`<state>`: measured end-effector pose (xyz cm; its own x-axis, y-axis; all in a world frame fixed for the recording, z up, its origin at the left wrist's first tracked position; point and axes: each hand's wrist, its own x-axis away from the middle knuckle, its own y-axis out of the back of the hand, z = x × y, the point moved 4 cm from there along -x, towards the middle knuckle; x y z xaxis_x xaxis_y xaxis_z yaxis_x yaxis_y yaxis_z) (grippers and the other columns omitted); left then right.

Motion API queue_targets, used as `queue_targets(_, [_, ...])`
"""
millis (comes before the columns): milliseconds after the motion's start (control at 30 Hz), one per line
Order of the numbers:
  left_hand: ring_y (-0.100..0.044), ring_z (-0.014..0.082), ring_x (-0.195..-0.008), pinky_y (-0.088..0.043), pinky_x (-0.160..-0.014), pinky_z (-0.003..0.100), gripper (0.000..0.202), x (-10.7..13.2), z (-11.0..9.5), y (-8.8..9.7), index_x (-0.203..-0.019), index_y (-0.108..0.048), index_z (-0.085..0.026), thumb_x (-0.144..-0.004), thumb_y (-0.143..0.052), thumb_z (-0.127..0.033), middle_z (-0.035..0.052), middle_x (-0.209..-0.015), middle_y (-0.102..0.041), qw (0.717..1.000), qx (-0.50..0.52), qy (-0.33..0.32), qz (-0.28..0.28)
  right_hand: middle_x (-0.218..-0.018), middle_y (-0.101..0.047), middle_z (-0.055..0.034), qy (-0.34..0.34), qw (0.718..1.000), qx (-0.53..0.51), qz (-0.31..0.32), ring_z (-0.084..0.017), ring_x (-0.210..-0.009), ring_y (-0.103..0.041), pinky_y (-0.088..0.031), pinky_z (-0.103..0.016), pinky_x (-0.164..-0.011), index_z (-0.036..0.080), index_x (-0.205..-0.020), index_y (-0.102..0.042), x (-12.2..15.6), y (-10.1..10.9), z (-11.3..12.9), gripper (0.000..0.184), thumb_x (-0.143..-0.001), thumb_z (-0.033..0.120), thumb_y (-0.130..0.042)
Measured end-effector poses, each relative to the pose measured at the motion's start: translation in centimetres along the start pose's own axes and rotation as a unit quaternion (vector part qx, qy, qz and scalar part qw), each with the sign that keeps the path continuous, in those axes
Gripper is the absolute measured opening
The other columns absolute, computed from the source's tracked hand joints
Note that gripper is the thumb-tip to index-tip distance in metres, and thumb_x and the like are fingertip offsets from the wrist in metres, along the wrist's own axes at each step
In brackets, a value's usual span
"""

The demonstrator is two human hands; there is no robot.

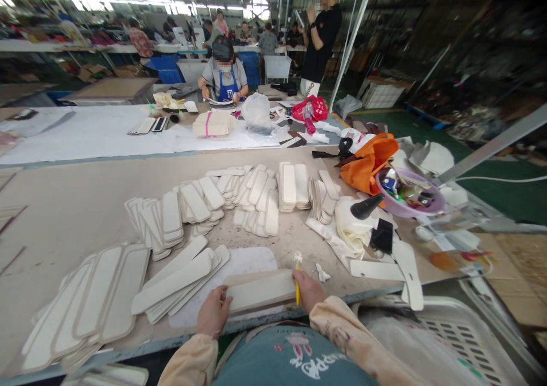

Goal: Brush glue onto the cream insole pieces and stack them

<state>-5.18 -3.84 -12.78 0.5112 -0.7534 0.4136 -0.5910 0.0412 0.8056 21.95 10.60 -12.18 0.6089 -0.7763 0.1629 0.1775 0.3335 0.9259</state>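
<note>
Pale strip (261, 292) is at the near edge of the table (98, 209), lying crosswise, partly on a whitish sheet (260, 256). Left hand (213, 311) at the strip's left end, fingers bent, tips at the end; can't tell if it's pinching or just steadying. Right hand (309, 290) at the other end, closed round a slim yellow tool (298, 296), roughly upright, with a whitish clump (298, 257) at its far end. Crumpled white scrap (323, 273) just beside that hand.

Left of the strip: fanned long strips (182, 280), then bigger rounded panels (97, 297), overlapping. Beyond: rows of smaller rounded pieces (171, 218) in loose stacks. Right side of table: dark cone (366, 207) on a pale bundle, black piece (382, 236), orange bag (367, 163), purple basin (438, 202) full of small items. Perforated basket (464, 340) below table edge, right. Across: co-worker (225, 78) in a blue apron, hands on work; another person (325, 35) standing.
</note>
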Motion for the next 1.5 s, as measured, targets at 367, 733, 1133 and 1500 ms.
queue_targets(367, [-0.063, 0.0176, -0.089, -0.045, -0.076, 0.028, 0.028, 0.0, -0.2, 0.2, -0.112, -0.055, -0.017, -0.087, -0.049, -0.027, 0.0069, -0.099, -0.062, 1.0, -0.01, 0.01, 0.004, -0.095, -0.065, -0.0049, 0.007, 0.999, 0.03, 0.025, -0.017, -0.078, -0.063, -0.041, -0.023, -0.062, 0.02, -0.103, -0.057, -0.2, 0.7, 0.3, 0.025, -0.088, 0.004, -0.046])
queue_targets(733, [-0.062, 0.017, -0.088, -0.044, -0.076, 0.028, 0.027, 0.3, -0.9, 0.5, -0.111, -0.054, -0.018, -0.087, -0.048, -0.026, 0.0069, -0.102, -0.06, 1.0, -0.023, 0.008, -0.001, -0.094, -0.063, -0.0078, 0.037, 0.998, 0.028, -0.032, -0.02, -0.085, -0.061, -0.045, -0.027, -0.067, 0.019, -0.102, -0.058, 0.2, 0.6, -0.6, 0.015, -0.096, 0.015, -0.044])
queue_targets(1133, [-0.063, 0.0179, -0.083, -0.047, -0.076, 0.03, 0.026, -0.3, -0.9, 0.6, -0.109, -0.054, -0.018, -0.086, -0.046, -0.028, 0.0084, -0.102, -0.06, 0.999, -0.029, 0.004, 0.019, -0.115, -0.064, -0.0022, 0.325, 0.939, -0.109, 0.041, -0.014, -0.122, -0.049, -0.035, -0.029, -0.106, 0.022, -0.101, -0.058, 0.4, -1.0, 3.9, 0.017, -0.085, 0.017, -0.061])
queue_targets(1500, [-0.062, 0.0204, -0.088, -0.045, -0.078, 0.032, 0.021, -0.2, -0.8, 0.5, -0.101, -0.053, -0.018, -0.084, -0.048, -0.03, 0.0074, -0.096, -0.061, 1.0, -0.003, 0.02, 0.01, -0.131, -0.057, -0.0114, 0.211, 0.969, -0.132, 0.0, -0.02, -0.128, -0.046, -0.038, -0.042, -0.108, 0.019, -0.107, -0.055, 1.5, -1.0, -1.0, 0.029, -0.081, 0.006, -0.053])
